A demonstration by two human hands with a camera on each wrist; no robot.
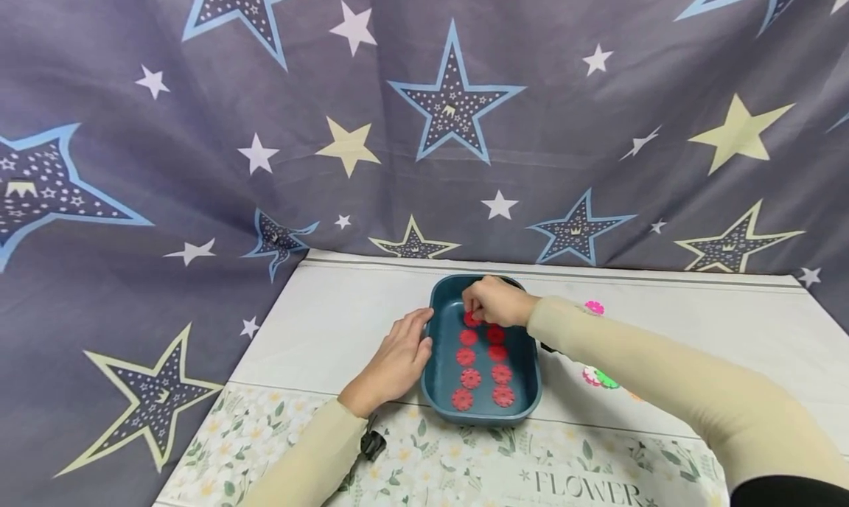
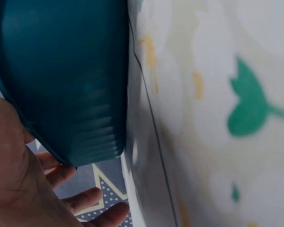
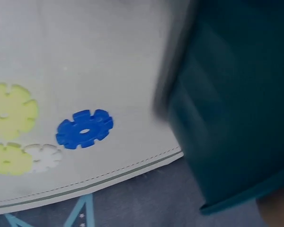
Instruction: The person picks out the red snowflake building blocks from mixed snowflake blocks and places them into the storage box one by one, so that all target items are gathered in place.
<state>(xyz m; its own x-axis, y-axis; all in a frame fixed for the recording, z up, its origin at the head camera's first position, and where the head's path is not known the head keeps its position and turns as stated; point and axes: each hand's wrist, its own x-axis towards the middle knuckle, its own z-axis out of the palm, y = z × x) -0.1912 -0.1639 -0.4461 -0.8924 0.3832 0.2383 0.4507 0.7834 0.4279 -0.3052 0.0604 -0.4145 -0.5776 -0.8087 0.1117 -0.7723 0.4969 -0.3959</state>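
Observation:
A dark teal tray (image 1: 524, 359) stands on the white table. In it lie several red gear-shaped discs (image 1: 483, 367) in two rows. My right hand (image 1: 492, 301) reaches into the tray's far end, fingers curled down and pinching a red disc (image 1: 472, 319). My left hand (image 1: 396, 358) rests flat against the tray's left outer wall, fingers relaxed. In the left wrist view the tray wall (image 2: 66, 80) fills the upper left, with my left hand (image 2: 42, 189) beside it. The right wrist view shows the tray's outer wall (image 3: 236, 109), blurred.
Loose discs lie on the table right of the tray: a pink disc (image 1: 594, 307), a green and pink pair (image 1: 600, 378). The right wrist view shows a blue disc (image 3: 84, 128), yellow discs (image 3: 9, 111) and a white disc (image 3: 43, 156). A star-patterned curtain (image 1: 424, 116) hangs behind.

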